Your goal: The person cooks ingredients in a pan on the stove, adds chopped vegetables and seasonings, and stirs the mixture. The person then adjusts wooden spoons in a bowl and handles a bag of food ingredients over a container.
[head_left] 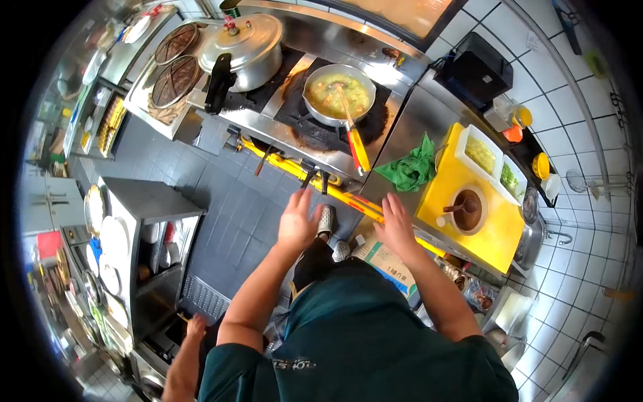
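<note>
My left hand [298,218] is raised in front of the stove's front edge, fingers apart and holding nothing. To its right, my right hand [396,220] is also empty with spread fingers, beside the yellow cutting board [435,201] and below a green cloth [412,167]. On the stove beyond both hands sits a pan [321,110] of yellowish soup [328,97] with orange bits. A spoon rests in it, and its yellow-and-red handle [359,149] points toward me. Neither hand touches the pan.
A large lidded pot [251,57] stands at the stove's left. On the board are a brown-filled bowl [477,224] and two white containers [462,149] [507,194] of chopped food. A steel shelf [144,194] stands left. Another person's hand [195,326] is at lower left.
</note>
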